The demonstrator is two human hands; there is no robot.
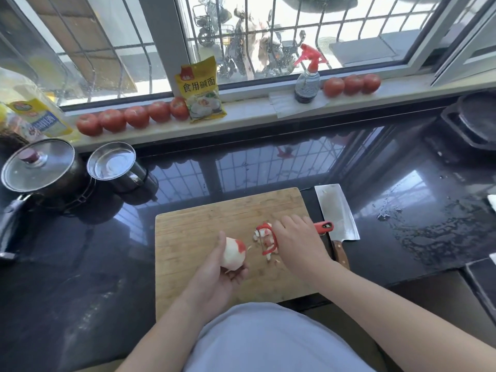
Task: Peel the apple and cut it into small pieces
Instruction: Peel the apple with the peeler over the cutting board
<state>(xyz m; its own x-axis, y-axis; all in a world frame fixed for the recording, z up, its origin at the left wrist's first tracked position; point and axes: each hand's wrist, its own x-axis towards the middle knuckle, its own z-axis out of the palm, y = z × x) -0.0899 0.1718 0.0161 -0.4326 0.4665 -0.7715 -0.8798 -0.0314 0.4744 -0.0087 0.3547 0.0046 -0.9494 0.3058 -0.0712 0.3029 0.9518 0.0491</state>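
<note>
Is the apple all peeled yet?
Not quite. The apple in the left hand is mostly pale flesh, but a red patch of skin remains on top.

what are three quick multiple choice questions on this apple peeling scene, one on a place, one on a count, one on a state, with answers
1. Where does the cleaver lie?
A. on the black counter just right of the cutting board
B. on the windowsill
C. inside the pot

2. How many tomatoes stand on the windowsill?
A. four
B. eight
C. twelve

3. What state is the apple in?
A. whole, all skin on
B. mostly peeled, a red patch left
C. cut into small pieces

Answers:
1. A: its blade lies beside the right edge of the cutting board.
2. B: five tomatoes sit left of the yellow packet, three sit right of the spray bottle.
3. B: the left hand holds it, pale flesh showing with red skin near the top; the right hand rests on the red peeler.
</note>
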